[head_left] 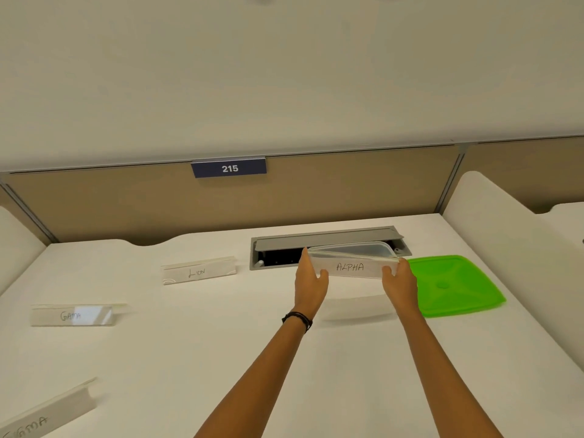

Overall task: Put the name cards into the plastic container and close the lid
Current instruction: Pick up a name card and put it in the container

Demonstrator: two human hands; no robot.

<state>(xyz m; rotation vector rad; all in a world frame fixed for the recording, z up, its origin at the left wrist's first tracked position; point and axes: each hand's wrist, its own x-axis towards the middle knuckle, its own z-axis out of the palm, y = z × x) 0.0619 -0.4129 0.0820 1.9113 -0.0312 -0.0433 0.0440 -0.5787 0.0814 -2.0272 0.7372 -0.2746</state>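
Both hands grip one name card between them: the left hand (pixel 311 281) pinches its left end, thumb in front and fingers behind, and the right hand (pixel 398 279) pinches its right end in the same way. The held card, a clear holder lettered "ALPHA" (pixel 350 267), hangs level above the white desk (pixel 221 358), casting a faint shadow below. Directly behind it lies the clear plastic container (pixel 363 249), open and partly hidden by the card; whether card and container touch cannot be told. The green lid (pixel 455 284) lies flat on the desk just right of the right hand. A dark bracelet (pixel 297 320) circles the left wrist. Three further cards rest on the desk, well apart: "LION" (pixel 198 273) left of the hands, "GAMA" (pixel 74 315) farther left, and a tilted card (pixel 47 412) at the near left corner. A grey cable hatch (pixel 325 240) stands open behind the container, below a "215" plate (pixel 228 167)
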